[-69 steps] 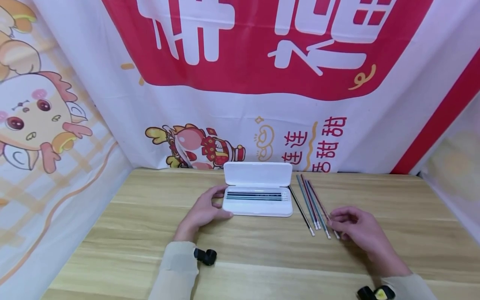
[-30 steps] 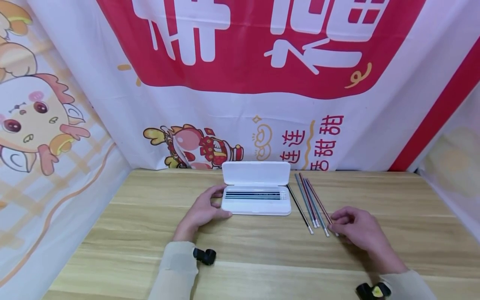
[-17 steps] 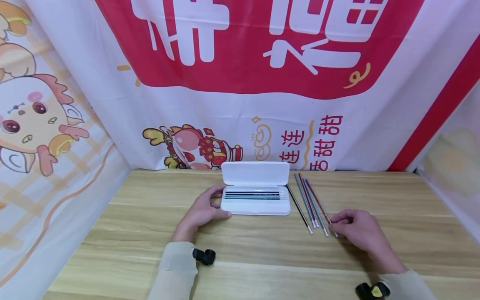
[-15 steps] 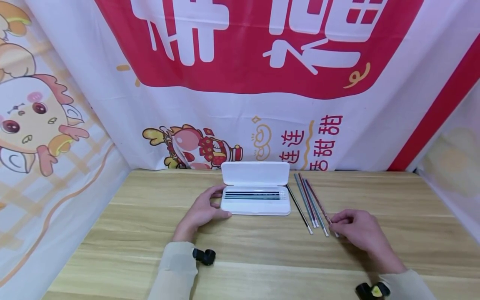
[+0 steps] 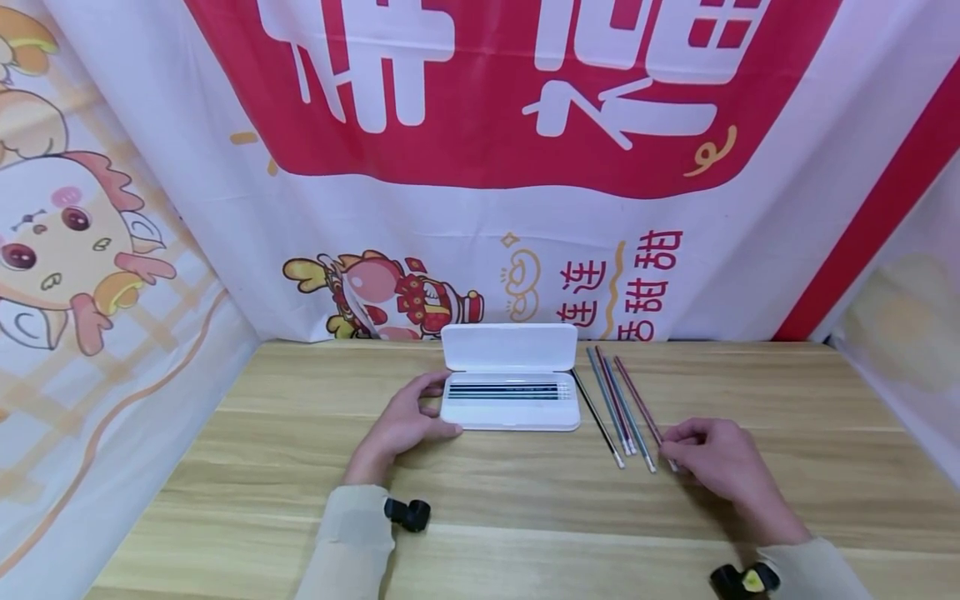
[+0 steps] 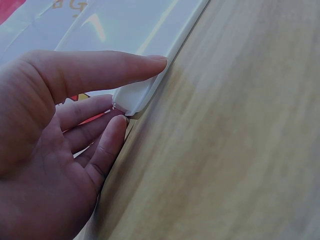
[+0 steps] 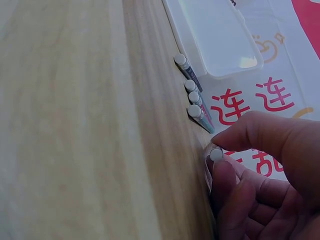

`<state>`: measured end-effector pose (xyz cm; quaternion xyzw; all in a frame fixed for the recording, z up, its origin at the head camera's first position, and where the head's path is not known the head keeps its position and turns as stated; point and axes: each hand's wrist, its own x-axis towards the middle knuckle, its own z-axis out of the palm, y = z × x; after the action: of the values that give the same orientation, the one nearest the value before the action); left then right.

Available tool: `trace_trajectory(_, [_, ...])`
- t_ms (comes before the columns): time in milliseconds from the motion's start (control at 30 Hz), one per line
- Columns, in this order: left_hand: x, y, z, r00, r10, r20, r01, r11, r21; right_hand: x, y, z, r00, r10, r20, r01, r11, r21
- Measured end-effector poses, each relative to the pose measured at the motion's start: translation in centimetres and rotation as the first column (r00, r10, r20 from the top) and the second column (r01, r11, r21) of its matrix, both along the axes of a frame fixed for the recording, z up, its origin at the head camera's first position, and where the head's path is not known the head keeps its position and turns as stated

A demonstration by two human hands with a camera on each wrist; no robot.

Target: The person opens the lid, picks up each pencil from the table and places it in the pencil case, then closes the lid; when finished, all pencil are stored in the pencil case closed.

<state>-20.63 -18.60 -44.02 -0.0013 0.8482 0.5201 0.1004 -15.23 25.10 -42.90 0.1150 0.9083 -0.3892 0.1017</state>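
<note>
A white pencil case (image 5: 510,417) lies with its lid up on the table, several dark pencils (image 5: 510,392) side by side in it. My left hand (image 5: 405,421) holds the case's left end; in the left wrist view the thumb (image 6: 115,70) lies on its front edge and the fingers bend by the corner. To the right of the case, my right hand (image 5: 712,454) pinches a reddish pencil (image 5: 637,396) near its eraser end, between thumb and fingers. The right wrist view shows that pencil's white eraser (image 7: 216,153) between the fingertips.
Several loose pencils (image 5: 611,400), bluish and dark red, lie between the case and my right hand. A black pencil (image 5: 597,417) slants beside the case's right end. Behind the table hangs a printed red and white cloth (image 5: 480,208).
The far end of the reddish pencil has shifted slightly right, away from the other loose pencils. My right hand stays at its eraser end. My left hand keeps its place on the case.
</note>
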Motion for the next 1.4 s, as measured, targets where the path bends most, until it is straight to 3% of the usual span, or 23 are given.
trace_trajectory(767, [0.0,-0.1,-0.1,1.0,0.001,0.004,-0.001,1.0,-0.014,0.0,0.3,1.5,0.999,-0.005,-0.04,-0.003,0.983,-0.181])
trace_trajectory(967, [-0.1,0.0,-0.1,1.0,-0.004,0.003,0.004,1.0,-0.01,0.2,0.1,1.9,0.997,0.021,-0.075,-0.034,0.984,-0.176])
trace_trajectory(1167, [-0.2,0.0,-0.3,1.0,-0.009,-0.002,0.009,1.0,-0.008,0.3,-0.3,2.0,0.997,0.037,-0.064,-0.051,0.969,-0.241])
trace_trajectory(1400, [-0.2,-0.1,-0.1,1.0,-0.009,0.0,0.009,1.0,-0.005,0.7,-0.8,1.9,0.986,0.097,-0.134,-0.13,0.956,-0.264])
